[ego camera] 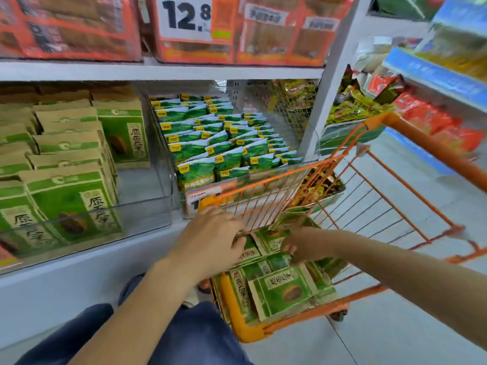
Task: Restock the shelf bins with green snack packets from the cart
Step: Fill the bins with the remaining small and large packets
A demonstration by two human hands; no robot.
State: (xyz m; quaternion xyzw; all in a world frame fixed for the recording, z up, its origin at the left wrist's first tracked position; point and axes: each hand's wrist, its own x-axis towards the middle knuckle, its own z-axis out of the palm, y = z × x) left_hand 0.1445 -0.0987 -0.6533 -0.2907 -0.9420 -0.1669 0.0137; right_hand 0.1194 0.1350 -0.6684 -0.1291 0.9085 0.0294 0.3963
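Overhead, orange boxes [71,27] fill the top shelf beside a price card reading 12.8 [185,17]; to the right another rack [434,75] carries red and yellow bags, blurred; dark blue trousers [195,335] show at the bottom edge. The orange wire cart [390,196] stands just beside the shelf, and its wire wall rises between the hands and the middle bin, crossing the view of that bin's front edge and price tag [204,196].

The green snack packets [284,291] are flat paper pouches, tan at the edges, with a green panel, a dark seed picture and a strip of printed characters; they lie heaped in the cart's basket, tilted and overlapping. The left hand [210,241] reaches over the cart's rim with curled fingers resting on the heap; whether it grips a packet I cannot tell. The right hand [305,246] pinches a packet lifted at an angle above the others.

The clear left bin [87,222] holds the same packets standing upright in rows, with bare floor at its right side; the middle bin [181,204] is packed with small glossy green pouches [210,143] bearing yellow tags.
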